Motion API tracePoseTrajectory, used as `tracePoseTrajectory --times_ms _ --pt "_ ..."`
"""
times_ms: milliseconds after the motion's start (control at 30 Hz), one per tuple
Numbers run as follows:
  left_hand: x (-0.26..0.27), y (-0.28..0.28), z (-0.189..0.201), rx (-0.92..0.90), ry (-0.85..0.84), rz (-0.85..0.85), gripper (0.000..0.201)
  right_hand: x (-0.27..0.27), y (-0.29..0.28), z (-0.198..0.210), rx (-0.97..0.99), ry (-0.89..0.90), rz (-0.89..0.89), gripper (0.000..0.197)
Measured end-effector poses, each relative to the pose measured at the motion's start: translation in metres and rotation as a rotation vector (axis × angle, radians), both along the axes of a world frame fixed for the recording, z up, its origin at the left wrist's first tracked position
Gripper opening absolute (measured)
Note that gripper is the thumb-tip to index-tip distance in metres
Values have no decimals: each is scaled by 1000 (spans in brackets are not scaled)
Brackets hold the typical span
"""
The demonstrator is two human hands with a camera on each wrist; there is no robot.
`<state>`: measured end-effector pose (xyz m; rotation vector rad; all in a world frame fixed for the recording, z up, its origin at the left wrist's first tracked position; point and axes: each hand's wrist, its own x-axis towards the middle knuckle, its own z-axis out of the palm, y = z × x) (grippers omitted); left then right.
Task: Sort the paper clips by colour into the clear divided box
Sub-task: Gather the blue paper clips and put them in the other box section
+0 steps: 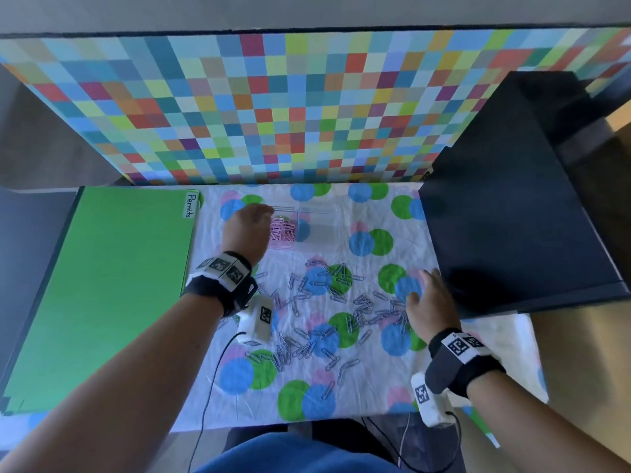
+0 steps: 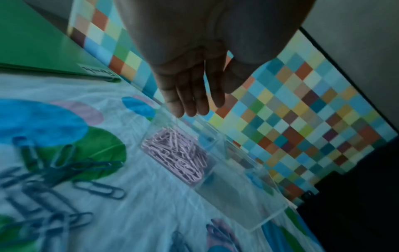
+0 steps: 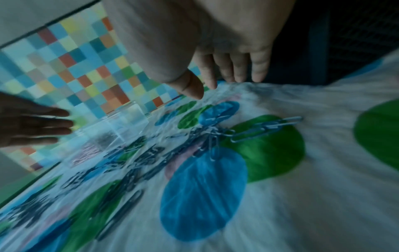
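A clear divided box stands at the back of the spotted cloth. Its left compartment holds a heap of pink paper clips; the right compartment looks bare. My left hand hovers above the box's left end with straight fingers, holding nothing. Many blue paper clips lie scattered over the cloth's middle. My right hand is spread flat low over the cloth at the right edge of the pile, fingers straight, nothing in it.
A green folder labelled "Permits" lies left of the cloth. A black box stands close to my right hand. A checkered coloured board rises behind the clear box. Wrist camera cables hang at the near edge.
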<state>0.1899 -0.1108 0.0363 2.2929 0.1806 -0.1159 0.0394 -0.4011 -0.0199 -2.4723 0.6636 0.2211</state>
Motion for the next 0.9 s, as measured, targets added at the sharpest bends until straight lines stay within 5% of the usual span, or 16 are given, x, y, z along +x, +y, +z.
tracePoseTrajectory --times_ms 133,300,533,633,733,900 --pt "-29 45 -17 162 -100 -47 32 -19 4 -17 -54 170 74 64" --pt "-82 71 -56 411 268 -258 63 -37 44 -22 -41 164 272 91" --pt "-125 44 -67 413 220 -527 69 -32 82 -11 217 123 544 70" --pt "-136 47 -62 357 165 -600 75 -27 73 3 338 36 419 65" --pt "-147 71 -53 410 164 -475 76 -34 45 7 224 -52 214 67" --pt "-185 117 -51 554 366 -403 120 -84 13 -5 -5 162 231 86"
